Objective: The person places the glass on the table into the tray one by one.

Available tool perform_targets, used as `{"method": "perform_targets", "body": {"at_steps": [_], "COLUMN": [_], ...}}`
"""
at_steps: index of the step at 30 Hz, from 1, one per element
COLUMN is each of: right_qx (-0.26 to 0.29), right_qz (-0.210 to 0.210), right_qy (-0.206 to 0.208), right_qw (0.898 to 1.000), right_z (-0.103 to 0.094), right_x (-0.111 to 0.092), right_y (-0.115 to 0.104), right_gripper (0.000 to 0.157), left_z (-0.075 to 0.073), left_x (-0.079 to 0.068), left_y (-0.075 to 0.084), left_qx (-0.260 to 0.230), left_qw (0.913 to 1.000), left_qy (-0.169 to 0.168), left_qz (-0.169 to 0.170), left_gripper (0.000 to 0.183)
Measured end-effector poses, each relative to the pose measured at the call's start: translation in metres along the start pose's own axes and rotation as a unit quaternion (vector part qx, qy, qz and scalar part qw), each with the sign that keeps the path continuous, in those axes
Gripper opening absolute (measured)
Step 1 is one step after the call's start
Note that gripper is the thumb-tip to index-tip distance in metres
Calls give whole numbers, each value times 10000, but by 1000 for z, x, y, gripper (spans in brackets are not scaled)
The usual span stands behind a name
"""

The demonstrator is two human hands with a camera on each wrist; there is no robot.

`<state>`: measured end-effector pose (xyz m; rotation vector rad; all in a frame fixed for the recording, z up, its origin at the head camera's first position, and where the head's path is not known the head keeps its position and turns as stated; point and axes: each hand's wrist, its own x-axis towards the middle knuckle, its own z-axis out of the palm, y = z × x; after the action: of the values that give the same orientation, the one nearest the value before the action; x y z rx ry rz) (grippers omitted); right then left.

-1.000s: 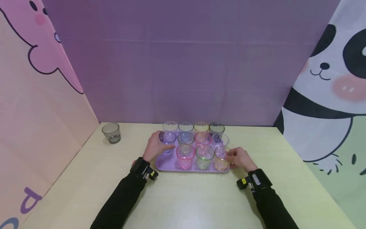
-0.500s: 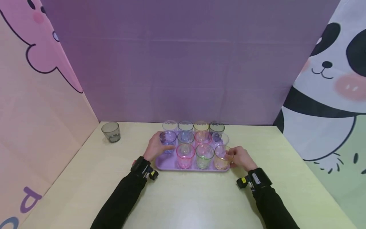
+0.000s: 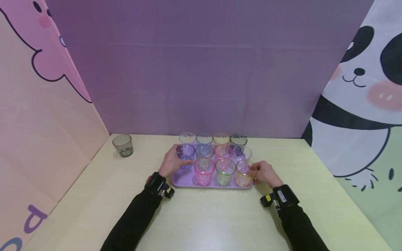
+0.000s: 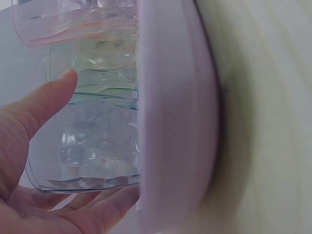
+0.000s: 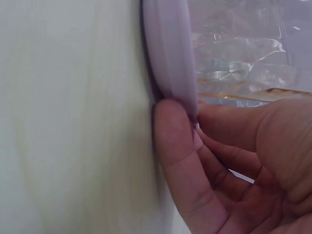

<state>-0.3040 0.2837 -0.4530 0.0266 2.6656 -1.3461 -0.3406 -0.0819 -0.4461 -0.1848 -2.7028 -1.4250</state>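
Note:
A purple tray (image 3: 182, 180) stands on the table, carrying several tinted glasses. At its left side my left hand (image 3: 172, 161) holds a blue-purple glass (image 3: 185, 155); the left wrist view shows the fingers curled behind it and the thumb (image 4: 56, 97) stretched across its front. At the tray's right front corner, my right hand (image 3: 266, 173) grips the tray edge, with a fingertip (image 5: 173, 122) low against the outer wall and the thumb by the rim. Right beside that thumb stands an orange-rimmed glass (image 3: 243, 176). A pink glass (image 3: 203, 174) and a green-rimmed glass (image 3: 224, 176) complete the front row.
Apart from the tray, a grey glass (image 3: 123, 145) stands at the table's far left. Behind the tray rises a purple cloth wall (image 3: 204, 87). Printed panels flank the table (image 3: 204, 216). Further glasses, including a dark one (image 3: 238, 140), line the tray's back row.
The blue-purple glass and my left hand have shifted very slightly to the right. My right hand keeps its place at the tray's corner.

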Motion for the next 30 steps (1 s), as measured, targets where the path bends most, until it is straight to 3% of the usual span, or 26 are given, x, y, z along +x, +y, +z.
{"method": "perform_targets", "body": {"at_steps": [13,17,22,26,30], "right_qx": [-80,-55,-91,-53,-77], "right_qz": [-50,-69,-241,-184,-100], "right_qy": [2,-30,-44,13,35], "right_qw": [10000,10000,9997,9998,9999], "right_z": [-1,-1,0,0,1], "right_x": [-3,-4,-6,-6,-5], "right_y": [-2,-3,-2,-3,-3], "right_gripper": [12,11,12,11,11], "left_z": [0,-6,-20,-34,-48], "left_x": [1,1,1,2,5], "left_y": [-1,-1,0,3,0], "left_qx": [-102,-345,-634,-782,-929], "left_qw": [9999,9990,9972,9969,9946], "left_qy": [-121,-283,-406,-111,452], "left_qz": [26,44,-35,-13,-84], "left_gripper": [109,121,118,111,109]}}
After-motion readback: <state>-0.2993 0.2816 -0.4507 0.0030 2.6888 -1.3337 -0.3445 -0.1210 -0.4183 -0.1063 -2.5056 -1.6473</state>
